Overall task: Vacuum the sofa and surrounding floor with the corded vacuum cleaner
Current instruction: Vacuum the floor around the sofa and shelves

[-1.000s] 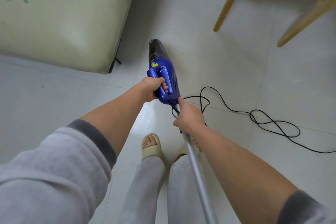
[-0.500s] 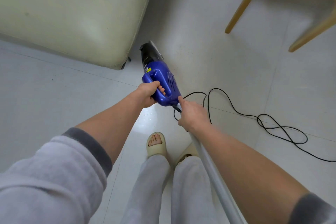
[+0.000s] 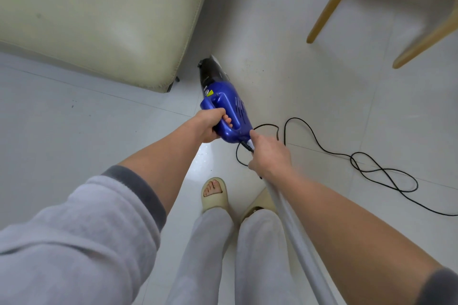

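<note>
— Vacuum cleaner (image 3: 228,106), where does it sit against the hands?

— Its blue body is held out over the pale tiled floor (image 3: 309,96), dark end pointing away from the person. The left hand (image 3: 210,125) is on the near-left side of that body, fingers curled tight through the loop handle. The right hand (image 3: 269,155) is right behind the body's rear end, wrapped closed around the grey tube (image 3: 295,225) that runs back from the vacuum toward the person, along the right forearm.

— And the cord?

— The black cord (image 3: 366,163) leaves the vacuum's rear just beside the right hand, loops on the floor to the right of the vacuum and trails off the right edge.

— The sofa?

— The cream sofa (image 3: 104,12) lies to the left of the vacuum and beyond it; its near corner is close to the dark nose, not touching. Wooden chair legs (image 3: 329,7) stand well to the right of the vacuum, farther off.

— Any writing?

— A small yellow sticker (image 3: 210,93) sits on the blue body near the front of the handle. Faint lettering shows on the dark section, too small to read.

— Below the vacuum?

— Two feet in beige slippers (image 3: 215,194), nearer the person.
</note>
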Motion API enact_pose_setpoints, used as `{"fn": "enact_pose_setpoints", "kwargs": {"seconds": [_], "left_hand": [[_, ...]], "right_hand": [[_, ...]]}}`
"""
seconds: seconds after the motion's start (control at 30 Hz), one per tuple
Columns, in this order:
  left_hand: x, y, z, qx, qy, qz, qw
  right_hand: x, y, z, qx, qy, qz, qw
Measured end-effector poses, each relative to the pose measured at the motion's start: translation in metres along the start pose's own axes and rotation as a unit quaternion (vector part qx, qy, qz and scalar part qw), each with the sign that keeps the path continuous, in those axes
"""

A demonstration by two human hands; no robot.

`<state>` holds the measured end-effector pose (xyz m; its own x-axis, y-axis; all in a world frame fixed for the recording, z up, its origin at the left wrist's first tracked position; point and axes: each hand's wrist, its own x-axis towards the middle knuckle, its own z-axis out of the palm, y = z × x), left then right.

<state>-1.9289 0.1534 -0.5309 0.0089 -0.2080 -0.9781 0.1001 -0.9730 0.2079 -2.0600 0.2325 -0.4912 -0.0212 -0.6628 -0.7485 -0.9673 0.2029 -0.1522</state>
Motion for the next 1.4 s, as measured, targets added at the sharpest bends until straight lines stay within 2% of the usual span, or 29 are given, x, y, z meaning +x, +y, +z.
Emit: {"fn": "enact_pose_setpoints", "kwargs": {"seconds": [0.67,1.4], "left_hand": [[-0.01,0.01,0.028,0.104,0.014,0.014,0.994],[-0.008,-0.043,0.157,0.159,-0.005,0.017,0.987]], "right_hand": [[-0.008,0.015,0.003,0.091,-0.003,0.023,0.996],[-0.038,0.142,0.011,0.129,0.021,0.077,0.988]]}}
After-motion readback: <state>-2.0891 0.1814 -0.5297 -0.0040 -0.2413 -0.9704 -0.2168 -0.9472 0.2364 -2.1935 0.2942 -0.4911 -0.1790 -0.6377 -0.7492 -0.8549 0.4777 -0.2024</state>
